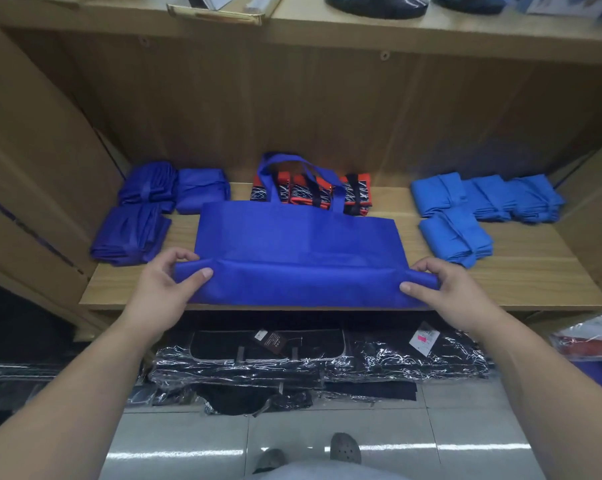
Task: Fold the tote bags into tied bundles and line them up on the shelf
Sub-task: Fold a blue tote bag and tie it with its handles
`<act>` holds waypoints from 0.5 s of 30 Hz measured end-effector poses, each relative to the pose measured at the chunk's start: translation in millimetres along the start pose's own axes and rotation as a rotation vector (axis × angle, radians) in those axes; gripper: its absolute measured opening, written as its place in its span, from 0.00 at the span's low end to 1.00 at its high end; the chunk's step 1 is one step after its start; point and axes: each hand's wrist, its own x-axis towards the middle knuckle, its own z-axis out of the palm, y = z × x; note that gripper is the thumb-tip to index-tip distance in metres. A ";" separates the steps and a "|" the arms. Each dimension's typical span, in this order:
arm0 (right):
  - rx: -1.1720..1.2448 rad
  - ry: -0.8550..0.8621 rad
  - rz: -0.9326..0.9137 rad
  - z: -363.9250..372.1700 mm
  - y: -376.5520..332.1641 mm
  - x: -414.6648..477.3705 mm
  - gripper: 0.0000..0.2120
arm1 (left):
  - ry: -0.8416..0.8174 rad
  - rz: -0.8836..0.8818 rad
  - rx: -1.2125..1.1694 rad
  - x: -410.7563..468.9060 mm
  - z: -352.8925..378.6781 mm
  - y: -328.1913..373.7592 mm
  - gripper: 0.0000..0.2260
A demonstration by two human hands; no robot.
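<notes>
A royal-blue tote bag (299, 244) lies flat on the wooden shelf (521, 282), its handles pointing to the back. Its bottom edge is folded up into a band along the shelf's front. My left hand (169, 282) pinches the left end of that fold, thumb on top. My right hand (441, 287) pinches the right end the same way. Three dark-blue tied bundles (133, 233) sit at the shelf's left. Several lighter-blue bundles (483, 199) sit at the right.
Folded red, black and white patterned bags (313, 194) stand behind the tote's handles at the back. Below the shelf lie black bags in clear plastic wrap (320, 362) on a tiled floor. A higher shelf (327, 26) holds other goods.
</notes>
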 end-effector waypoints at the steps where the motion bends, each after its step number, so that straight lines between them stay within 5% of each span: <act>1: 0.034 0.012 0.032 0.6 0.8 4.1 0.11 | 0.007 0.000 0.036 2.5 1.3 -2.2 0.08; 15: -0.602 0.175 0.180 15.8 0.0 42.6 0.20 | 0.115 0.020 0.664 27.6 12.0 2.4 0.17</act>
